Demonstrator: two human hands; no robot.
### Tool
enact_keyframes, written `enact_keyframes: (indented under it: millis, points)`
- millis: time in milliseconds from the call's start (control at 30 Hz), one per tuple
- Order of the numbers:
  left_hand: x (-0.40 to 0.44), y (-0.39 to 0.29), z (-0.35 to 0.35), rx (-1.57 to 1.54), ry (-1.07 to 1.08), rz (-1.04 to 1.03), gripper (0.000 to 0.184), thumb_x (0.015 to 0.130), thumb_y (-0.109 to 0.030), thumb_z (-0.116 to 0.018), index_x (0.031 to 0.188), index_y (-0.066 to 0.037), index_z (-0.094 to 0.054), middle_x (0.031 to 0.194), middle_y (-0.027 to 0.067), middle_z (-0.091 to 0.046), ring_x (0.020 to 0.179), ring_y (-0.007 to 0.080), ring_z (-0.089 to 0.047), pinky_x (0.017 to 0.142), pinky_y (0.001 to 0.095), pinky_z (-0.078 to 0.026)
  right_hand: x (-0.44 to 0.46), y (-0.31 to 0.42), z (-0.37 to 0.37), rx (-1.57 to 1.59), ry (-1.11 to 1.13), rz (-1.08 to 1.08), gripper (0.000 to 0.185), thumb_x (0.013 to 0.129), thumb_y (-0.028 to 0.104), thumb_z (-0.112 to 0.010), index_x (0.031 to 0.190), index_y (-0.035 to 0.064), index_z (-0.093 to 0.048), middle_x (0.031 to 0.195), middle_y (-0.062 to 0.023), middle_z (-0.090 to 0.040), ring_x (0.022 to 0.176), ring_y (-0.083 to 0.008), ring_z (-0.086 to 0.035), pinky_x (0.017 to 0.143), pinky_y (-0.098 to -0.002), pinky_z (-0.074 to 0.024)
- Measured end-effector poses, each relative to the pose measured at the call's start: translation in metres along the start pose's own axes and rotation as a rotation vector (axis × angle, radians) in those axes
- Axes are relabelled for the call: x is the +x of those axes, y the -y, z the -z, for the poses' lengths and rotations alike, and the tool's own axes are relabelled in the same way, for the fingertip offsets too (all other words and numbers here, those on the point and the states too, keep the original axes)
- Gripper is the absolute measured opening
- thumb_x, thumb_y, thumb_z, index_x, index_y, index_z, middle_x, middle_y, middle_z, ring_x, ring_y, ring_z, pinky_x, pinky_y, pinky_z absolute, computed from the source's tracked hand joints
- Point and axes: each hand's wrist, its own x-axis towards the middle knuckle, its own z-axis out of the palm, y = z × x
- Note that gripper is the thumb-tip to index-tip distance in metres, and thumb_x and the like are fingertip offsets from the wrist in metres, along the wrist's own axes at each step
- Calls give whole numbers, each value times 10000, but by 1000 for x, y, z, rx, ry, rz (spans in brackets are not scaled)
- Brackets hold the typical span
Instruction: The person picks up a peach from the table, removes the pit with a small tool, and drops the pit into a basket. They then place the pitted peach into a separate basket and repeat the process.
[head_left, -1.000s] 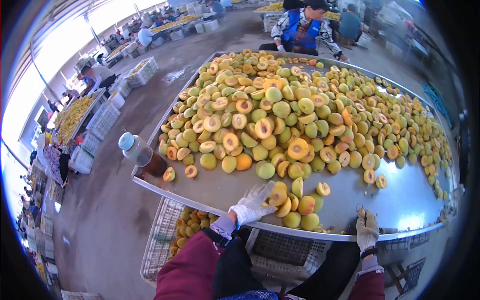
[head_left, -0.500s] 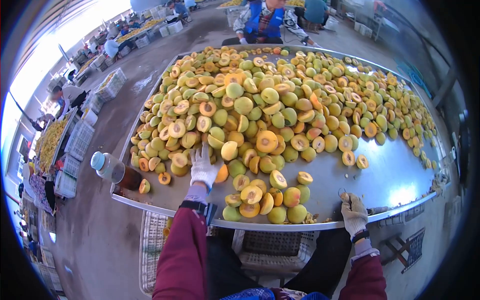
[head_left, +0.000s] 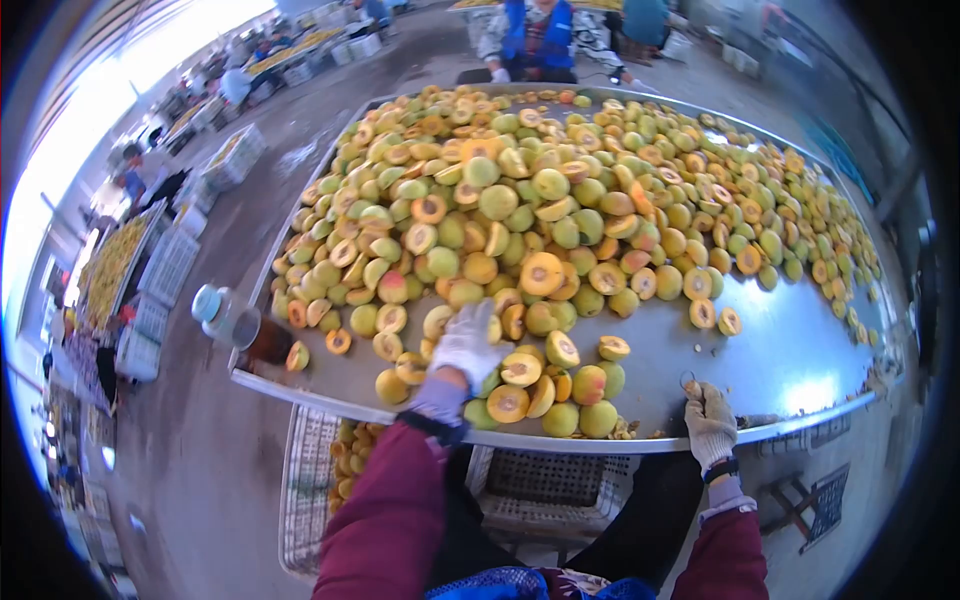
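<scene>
A bottle (head_left: 250,328) stands beside the fruit (head_left: 520,369) on our table (head_left: 640,400). Our left hand (head_left: 468,345) covers some, its grip unclear; our right hand (head_left: 711,418) clasps a wire tool (head_left: 689,387), handle hidden.

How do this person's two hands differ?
The left hand reaches among the fruit, while the right hand is at the table's near edge. The left hand looks stretched out; the right hand is curled, a wire loop showing beside it. The left hand looks whiter, the right hand more beige. Both are gloved.

Glossy, smooth metal table (head_left: 655,345).
</scene>
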Motion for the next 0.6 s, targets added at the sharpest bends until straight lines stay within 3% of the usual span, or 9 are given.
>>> enact_keyframes:
  millis: [100,167,233,300,367,400,500,533,600]
  points:
    - [5,-8,-12,-40,-108,81,656,745,-304,-716,1298,-41,-483,1242,204,-535,1198,374,-486,1021,432,-395,1,4,1,-13,39,-30,319,864,197,-476,1148,116,-596,1060,-198,-629,1009,-397,-584,871,-460,-459]
    - [-15,-19,-7,-365,-328,57,611,790,-312,-699,1287,-32,-479,1249,189,-545,1217,348,-492,995,416,-416,3,-16,-13,40,-28,70,326,875,207,-471,1158,109,-599,1068,-200,-629,1004,-394,-586,871,-459,-460]
    - [-46,-32,1,-648,-324,78,594,876,-404,-631,1314,-40,-460,1264,154,-548,1184,308,-535,950,409,-455,4,-8,-9,50,0,54,317,863,195,-476,1141,110,-601,1078,-196,-626,1011,-392,-584,878,-463,-459]
    - [-80,-42,15,-1957,104,232,567,937,-499,-520,1302,-68,-466,1177,106,-581,1033,250,-612,873,376,-493,0,0,0,54,17,14,309,851,182,-482,1125,110,-604,1087,-193,-623,1018,-391,-582,885,-468,-459]
    - [-109,-50,22,-2014,125,295,604,956,-588,-418,1277,-80,-479,1143,87,-581,953,231,-631,778,336,-524,0,10,7,1,66,-42,289,883,218,-479,1112,101,-611,1059,-197,-634,1014,-394,-583,883,-468,-455]
    - [-126,-57,29,-2039,120,337,701,918,-644,-440,1278,-44,-467,1162,136,-586,944,297,-643,752,349,-534,5,8,5,26,110,-84,288,932,293,-477,1083,92,-618,1056,-209,-636,1043,-403,-572,888,-475,-448]
    - [-158,-38,15,-2155,332,205,736,908,-663,-439,1290,-35,-461,1143,150,-593,940,293,-641,682,334,-539,11,-13,-8,275,73,-104,423,971,461,-481,985,59,-614,821,-142,-603,698,-263,-590,644,-401,-459]
    - [-167,-38,15,-2164,308,241,754,903,-669,-441,1302,-29,-456,1129,171,-604,938,304,-644,677,341,-549,24,-23,-22,406,76,-342,384,970,443,-521,963,70,-613,732,-49,-546,604,-141,-514,543,-330,-403]
    - [-182,-42,26,-2115,278,264,756,902,-668,-444,1309,-30,-452,1117,177,-608,944,311,-645,686,353,-556,11,-7,-20,604,29,-279,397,959,478,-526,1007,90,-596,747,-26,-553,532,-92,-457,459,-277,-358]
